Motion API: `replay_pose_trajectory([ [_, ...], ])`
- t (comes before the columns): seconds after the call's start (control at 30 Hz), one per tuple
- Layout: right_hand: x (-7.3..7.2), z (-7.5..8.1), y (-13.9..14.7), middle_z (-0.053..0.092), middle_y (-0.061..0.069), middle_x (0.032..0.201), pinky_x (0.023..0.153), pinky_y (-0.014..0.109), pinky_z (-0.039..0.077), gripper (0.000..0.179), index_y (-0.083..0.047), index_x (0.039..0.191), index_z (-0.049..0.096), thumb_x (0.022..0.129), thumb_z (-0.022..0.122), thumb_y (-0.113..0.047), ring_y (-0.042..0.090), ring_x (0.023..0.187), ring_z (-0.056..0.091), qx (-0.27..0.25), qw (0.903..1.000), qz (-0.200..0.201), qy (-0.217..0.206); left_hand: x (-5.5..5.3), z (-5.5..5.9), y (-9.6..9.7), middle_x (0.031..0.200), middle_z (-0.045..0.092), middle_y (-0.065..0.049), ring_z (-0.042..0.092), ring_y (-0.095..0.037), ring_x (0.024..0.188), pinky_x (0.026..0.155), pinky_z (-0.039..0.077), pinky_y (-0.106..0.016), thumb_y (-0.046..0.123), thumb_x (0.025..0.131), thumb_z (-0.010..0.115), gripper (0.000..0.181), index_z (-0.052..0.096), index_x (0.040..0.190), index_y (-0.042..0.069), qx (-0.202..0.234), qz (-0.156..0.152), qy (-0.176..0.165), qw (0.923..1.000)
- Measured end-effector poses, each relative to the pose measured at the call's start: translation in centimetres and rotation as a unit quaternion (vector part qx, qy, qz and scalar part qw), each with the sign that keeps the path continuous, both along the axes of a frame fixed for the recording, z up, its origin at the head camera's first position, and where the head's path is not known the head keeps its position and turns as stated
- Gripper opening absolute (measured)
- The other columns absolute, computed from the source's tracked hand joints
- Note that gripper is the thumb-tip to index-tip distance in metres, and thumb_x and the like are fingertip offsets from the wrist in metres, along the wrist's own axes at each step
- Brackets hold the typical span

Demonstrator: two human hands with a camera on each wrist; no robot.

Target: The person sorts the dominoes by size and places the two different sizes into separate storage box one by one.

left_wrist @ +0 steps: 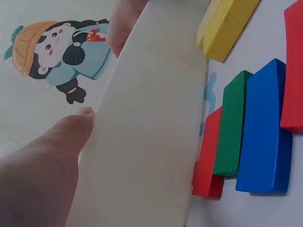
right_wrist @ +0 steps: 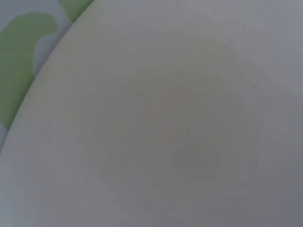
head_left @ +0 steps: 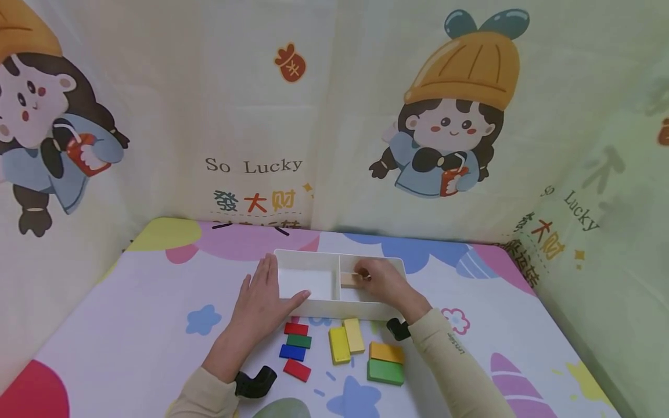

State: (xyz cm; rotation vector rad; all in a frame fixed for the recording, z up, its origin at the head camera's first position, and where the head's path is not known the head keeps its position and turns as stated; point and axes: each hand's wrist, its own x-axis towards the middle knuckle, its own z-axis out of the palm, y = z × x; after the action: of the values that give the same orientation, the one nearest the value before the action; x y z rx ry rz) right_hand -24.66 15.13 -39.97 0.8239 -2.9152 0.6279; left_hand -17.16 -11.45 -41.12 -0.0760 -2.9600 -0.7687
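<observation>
The left forearm [head_left: 222, 357] and right forearm [head_left: 455, 360] slant inward from the near edge of the table [head_left: 141, 325] toward its far edge. The left hand [head_left: 259, 302] has straight fingers, thumb spread inward; the right hand [head_left: 385, 281] curls its fingers in a pinch.

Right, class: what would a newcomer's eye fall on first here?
Probably the white box at the middle, the left hand against its left end and the right hand at a wooden block in its right compartment. Next, the bright blocks on the box's near side, and the big cartoon upper right on the backdrop.
</observation>
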Motion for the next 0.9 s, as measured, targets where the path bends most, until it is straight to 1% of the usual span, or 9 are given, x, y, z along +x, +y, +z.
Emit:
replay_pose_trajectory([
  [0.13, 0.0, 0.1, -0.2, 0.071, 0.007, 0.091, 0.074, 0.030, 0.057, 0.015, -0.004, 0.099, 0.071, 0.084, 0.076, -0.002, 0.017, 0.078, 0.062, -0.001, 0.9998, -0.015, -0.009, 0.1, 0.1, 0.1, 0.165, 0.013, -0.021, 0.015, -0.040, 0.153, 0.120, 0.016, -0.064, 0.062, 0.084, 0.064, 0.112, 0.008, 0.158, -0.001, -0.002, 0.001, -0.002, 1.0000],
  [0.23, 0.0, 0.2, -0.3, 0.071, 0.007, 0.090, 0.074, 0.030, 0.056, 0.015, -0.004, 0.099, 0.071, 0.085, 0.075, -0.002, 0.017, 0.078, 0.060, -0.009, 0.9995, -0.029, -0.013, 0.1, 0.2, 0.0, 0.165, 0.014, -0.022, 0.016, -0.041, 0.152, 0.120, 0.016, -0.065, 0.062, 0.084, 0.064, 0.111, 0.009, 0.157, -0.001, -0.003, -0.001, 0.002, 1.0000],
  [0.37, 0.1, 0.1, -0.2, 0.073, 0.009, 0.097, 0.080, 0.033, 0.059, 0.019, -0.003, 0.103, 0.070, 0.085, 0.075, -0.001, 0.018, 0.085, 0.067, -0.034, 0.9984, -0.037, -0.024, 0.2, 0.1, 0.0, 0.165, 0.013, -0.022, 0.016, -0.041, 0.152, 0.120, 0.016, -0.065, 0.062, 0.084, 0.065, 0.112, 0.009, 0.158, -0.001, -0.004, -0.001, 0.001, 1.0000],
  [0.47, 0.3, 0.3, 0.1, 0.072, 0.012, 0.103, 0.084, 0.036, 0.060, 0.023, -0.001, 0.108, 0.069, 0.086, 0.073, 0.000, 0.022, 0.093, 0.070, -0.053, 0.9975, -0.029, -0.038, 0.1, 0.1, 0.0, 0.165, 0.012, -0.021, 0.015, -0.041, 0.152, 0.120, 0.015, -0.065, 0.062, 0.084, 0.065, 0.112, 0.008, 0.158, 0.000, -0.005, -0.001, -0.002, 1.0000],
  [0.63, 0.6, 0.7, 0.7, 0.070, 0.016, 0.115, 0.091, 0.041, 0.058, 0.033, 0.002, 0.120, 0.065, 0.088, 0.070, 0.001, 0.029, 0.105, 0.070, -0.069, 0.9952, -0.017, -0.067, 0.0, 0.1, -0.1, 0.165, 0.012, -0.021, 0.015, -0.041, 0.152, 0.120, 0.016, -0.065, 0.062, 0.084, 0.065, 0.112, 0.007, 0.158, 0.000, -0.009, -0.002, 0.001, 1.0000],
  [0.77, 0.9, 1.0, 1.1, 0.068, 0.015, 0.120, 0.091, 0.041, 0.058, 0.034, 0.000, 0.122, 0.064, 0.089, 0.070, 0.000, 0.029, 0.108, 0.069, -0.074, 0.9933, -0.021, -0.086, 0.0, 0.0, -0.2, 0.166, 0.011, -0.021, 0.015, -0.041, 0.153, 0.120, 0.015, -0.065, 0.062, 0.084, 0.064, 0.112, 0.007, 0.158, 0.000, -0.008, -0.002, -0.004, 1.0000],
  [0.9, 1.5, 1.5, 1.8, 0.067, 0.015, 0.122, 0.090, 0.040, 0.059, 0.032, 0.000, 0.121, 0.064, 0.089, 0.068, 0.001, 0.030, 0.108, 0.069, -0.083, 0.9931, -0.017, -0.081, -0.1, 0.0, -0.2, 0.166, 0.011, -0.021, 0.014, -0.041, 0.153, 0.120, 0.016, -0.065, 0.063, 0.084, 0.064, 0.113, 0.007, 0.158, 0.000, -0.013, -0.001, -0.006, 0.9999],
])
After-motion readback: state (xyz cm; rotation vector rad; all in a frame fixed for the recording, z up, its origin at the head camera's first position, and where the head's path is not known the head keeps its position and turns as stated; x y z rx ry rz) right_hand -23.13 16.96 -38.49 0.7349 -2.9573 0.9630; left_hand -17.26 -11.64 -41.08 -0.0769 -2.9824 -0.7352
